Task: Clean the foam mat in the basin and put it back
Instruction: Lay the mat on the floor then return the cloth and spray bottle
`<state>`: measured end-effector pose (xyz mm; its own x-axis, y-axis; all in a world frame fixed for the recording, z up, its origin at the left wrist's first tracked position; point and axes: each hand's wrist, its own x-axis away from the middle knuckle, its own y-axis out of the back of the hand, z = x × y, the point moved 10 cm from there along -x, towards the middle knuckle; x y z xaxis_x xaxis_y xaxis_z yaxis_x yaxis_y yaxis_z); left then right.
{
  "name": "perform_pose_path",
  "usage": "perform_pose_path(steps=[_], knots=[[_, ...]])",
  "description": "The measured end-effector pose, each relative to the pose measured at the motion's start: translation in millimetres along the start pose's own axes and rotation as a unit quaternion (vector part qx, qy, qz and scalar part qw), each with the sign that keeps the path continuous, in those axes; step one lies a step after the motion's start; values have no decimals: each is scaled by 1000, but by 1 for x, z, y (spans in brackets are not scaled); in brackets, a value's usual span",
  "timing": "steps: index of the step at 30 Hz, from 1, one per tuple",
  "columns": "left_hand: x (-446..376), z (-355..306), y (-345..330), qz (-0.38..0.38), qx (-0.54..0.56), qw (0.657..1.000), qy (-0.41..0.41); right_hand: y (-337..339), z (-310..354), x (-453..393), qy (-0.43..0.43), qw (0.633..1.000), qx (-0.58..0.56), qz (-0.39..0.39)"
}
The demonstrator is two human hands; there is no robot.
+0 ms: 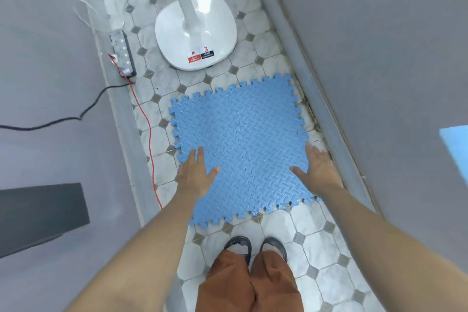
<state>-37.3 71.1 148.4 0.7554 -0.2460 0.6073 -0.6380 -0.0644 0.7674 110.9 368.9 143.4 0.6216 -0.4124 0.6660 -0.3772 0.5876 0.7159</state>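
A blue foam mat made of interlocking puzzle tiles lies flat on the tiled floor in front of my feet. My left hand rests over its near left edge with fingers spread, holding nothing. Over the mat's right edge, my right hand is likewise open and flat. No basin is in view.
A white fan base stands just beyond the mat. A power strip with a red wire and a black cable lies along the left wall. Grey walls close both sides of the narrow floor. A dark object juts in at left.
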Motion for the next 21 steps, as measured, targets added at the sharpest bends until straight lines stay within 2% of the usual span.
perform_pose_path(steps=[4, 9, 16, 21], knots=[[62, -38, 68, 19, -24, 1000, -4, 71, -7, 82, -5, 998, -48, -28], [117, -99, 142, 14, -46, 997, -56, 129, -34, 172, -44, 994, -89, -53], [182, -199, 193, 38, -121, 976, -175, 167, -66, 311, -150, 965, -189, -106], [245, -295, 204, 33, -185, 936, -296, 171, -107, 411, -238, 919, -270, -158]])
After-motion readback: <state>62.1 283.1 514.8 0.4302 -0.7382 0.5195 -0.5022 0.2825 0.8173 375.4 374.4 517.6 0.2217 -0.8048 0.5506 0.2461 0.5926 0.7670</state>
